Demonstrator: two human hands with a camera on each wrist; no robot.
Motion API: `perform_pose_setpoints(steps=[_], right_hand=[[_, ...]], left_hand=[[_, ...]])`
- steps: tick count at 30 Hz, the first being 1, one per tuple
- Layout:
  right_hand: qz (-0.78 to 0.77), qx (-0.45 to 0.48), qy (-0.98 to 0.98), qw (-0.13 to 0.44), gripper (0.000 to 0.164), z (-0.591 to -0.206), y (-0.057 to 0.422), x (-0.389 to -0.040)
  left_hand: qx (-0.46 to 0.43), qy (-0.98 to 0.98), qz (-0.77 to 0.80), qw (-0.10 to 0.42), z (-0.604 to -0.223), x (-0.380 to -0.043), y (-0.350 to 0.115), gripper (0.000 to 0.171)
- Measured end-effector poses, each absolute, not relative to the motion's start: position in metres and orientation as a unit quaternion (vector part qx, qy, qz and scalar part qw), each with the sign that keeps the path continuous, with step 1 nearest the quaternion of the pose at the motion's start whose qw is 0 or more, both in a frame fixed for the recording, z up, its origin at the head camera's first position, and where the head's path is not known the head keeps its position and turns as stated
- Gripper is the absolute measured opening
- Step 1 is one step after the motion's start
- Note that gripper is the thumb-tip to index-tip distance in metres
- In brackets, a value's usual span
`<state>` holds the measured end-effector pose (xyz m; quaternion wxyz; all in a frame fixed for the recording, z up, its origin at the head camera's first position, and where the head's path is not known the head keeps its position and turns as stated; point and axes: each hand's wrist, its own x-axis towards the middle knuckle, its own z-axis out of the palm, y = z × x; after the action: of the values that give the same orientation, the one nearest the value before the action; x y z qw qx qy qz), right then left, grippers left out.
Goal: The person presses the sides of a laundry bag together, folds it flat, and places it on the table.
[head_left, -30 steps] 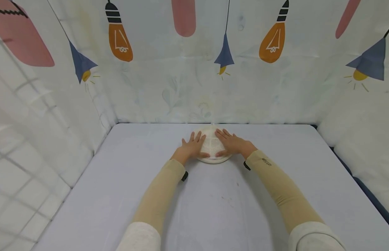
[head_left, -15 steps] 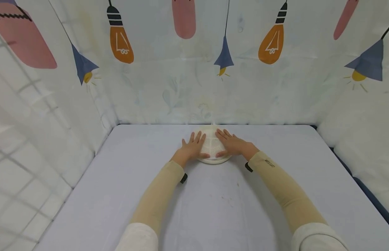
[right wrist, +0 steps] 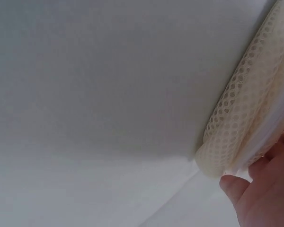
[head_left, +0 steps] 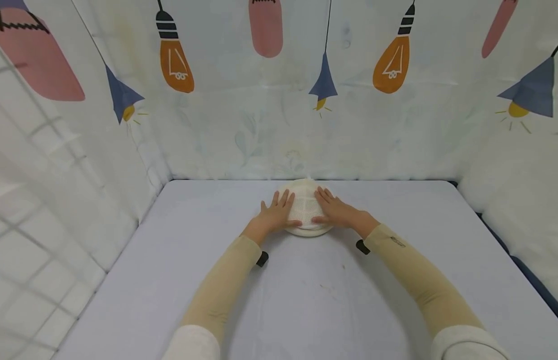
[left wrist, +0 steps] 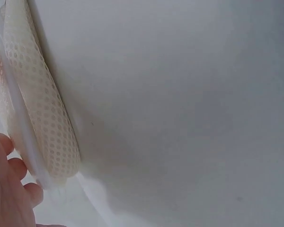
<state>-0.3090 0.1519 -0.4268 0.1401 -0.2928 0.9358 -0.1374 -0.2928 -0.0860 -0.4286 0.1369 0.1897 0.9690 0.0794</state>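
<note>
A round cream mesh laundry bag (head_left: pixel 306 207) lies at the far middle of the table, against its back edge. My left hand (head_left: pixel 275 216) rests on its left side, fingers straight and spread. Over the right side lies my right hand (head_left: pixel 339 212), its fingers extended too. Up close in the left wrist view, the bag's mesh side (left wrist: pixel 42 104) has a smooth white band (left wrist: pixel 21 113) along it, with fingertips (left wrist: pixel 19 168) beside it. The right wrist view shows the opposite mesh side (right wrist: pixel 236 104) and the fingers (right wrist: pixel 234 187) at its end.
The pale table (head_left: pixel 301 300) stretches between the forearms, with a few small brownish marks (head_left: pixel 326 287). Behind it hangs a white curtain (head_left: pixel 215 135) printed with bulbs and lamps. More white cloth (head_left: pixel 44 225) closes in the left side, and the right side likewise.
My right hand has shifted slightly to the right on the laundry bag. The bag's top looks a little more domed. My left hand has hardly moved.
</note>
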Motion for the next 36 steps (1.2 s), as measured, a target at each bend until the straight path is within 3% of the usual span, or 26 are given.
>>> perform_pose_setpoints(steps=[19, 36], right_hand=[[-0.139, -0.258, 0.952, 0.091, 0.098, -0.43, 0.165, -0.298], [-0.135, -0.237, 0.953, 0.131, 0.103, -0.436, 0.166, -0.3]], left_hand=[[0.184, 0.973, 0.075, 0.115, -0.431, -0.294, -0.099, 0.098], [0.173, 0.974, 0.07, 0.125, -0.434, -0.29, -0.094, 0.1]])
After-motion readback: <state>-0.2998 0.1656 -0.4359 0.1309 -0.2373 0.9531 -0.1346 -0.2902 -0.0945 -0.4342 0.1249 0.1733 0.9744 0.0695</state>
